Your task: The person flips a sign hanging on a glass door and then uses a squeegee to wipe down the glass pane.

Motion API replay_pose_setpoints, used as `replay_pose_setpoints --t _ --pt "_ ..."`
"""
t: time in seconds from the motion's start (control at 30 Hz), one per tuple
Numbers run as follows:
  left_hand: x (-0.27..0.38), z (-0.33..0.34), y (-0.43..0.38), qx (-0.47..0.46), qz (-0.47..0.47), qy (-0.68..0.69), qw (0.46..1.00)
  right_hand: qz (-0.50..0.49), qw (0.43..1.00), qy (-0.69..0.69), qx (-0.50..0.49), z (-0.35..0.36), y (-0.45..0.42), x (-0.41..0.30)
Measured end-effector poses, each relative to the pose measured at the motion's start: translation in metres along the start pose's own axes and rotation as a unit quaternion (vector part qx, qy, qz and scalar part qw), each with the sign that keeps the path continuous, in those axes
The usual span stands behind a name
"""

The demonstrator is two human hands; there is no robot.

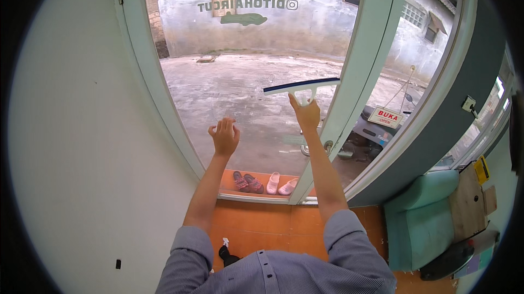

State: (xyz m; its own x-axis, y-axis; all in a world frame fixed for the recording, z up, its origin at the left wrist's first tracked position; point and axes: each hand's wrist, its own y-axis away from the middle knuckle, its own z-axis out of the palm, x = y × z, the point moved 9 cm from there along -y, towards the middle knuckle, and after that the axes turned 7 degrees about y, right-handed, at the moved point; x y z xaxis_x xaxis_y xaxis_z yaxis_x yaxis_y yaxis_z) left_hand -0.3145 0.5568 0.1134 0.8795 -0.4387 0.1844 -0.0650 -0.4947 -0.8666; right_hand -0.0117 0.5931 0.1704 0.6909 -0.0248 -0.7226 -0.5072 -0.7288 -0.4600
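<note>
A white window squeegee (302,88) with a dark blue rubber blade is gripped in my right hand (308,113). Its blade lies nearly level across the right part of the glass door pane (245,89), close to the frame; whether the rubber touches the glass, I cannot tell. Lower and to the left, my left hand (224,136) is raised in front of the same pane, fingers bent and partly apart, with nothing visible in it. Below my right hand, a metal lever handle (305,150) sits on the white door frame (355,61), partly hidden by my forearm.
Dark sandals (248,182) and pink clogs (280,183) stand beyond the glass on an orange step. A hanging sign (385,117) and a parked motor scooter (367,130) show through the right pane. A green armchair (428,220) stands right; a white wall (77,130) rises left.
</note>
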Motion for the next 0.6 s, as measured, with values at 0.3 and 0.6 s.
replay_pose_setpoints --t 0.3,0.6 --pt "-0.011 -0.001 0.051 -0.016 -0.055 0.006 0.998 0.078 0.996 -0.033 0.014 0.043 0.035 0.049" --pt "0.009 0.001 0.078 -0.018 -0.103 0.056 0.993 0.102 0.991 -0.041 -0.074 0.082 0.089 0.119"
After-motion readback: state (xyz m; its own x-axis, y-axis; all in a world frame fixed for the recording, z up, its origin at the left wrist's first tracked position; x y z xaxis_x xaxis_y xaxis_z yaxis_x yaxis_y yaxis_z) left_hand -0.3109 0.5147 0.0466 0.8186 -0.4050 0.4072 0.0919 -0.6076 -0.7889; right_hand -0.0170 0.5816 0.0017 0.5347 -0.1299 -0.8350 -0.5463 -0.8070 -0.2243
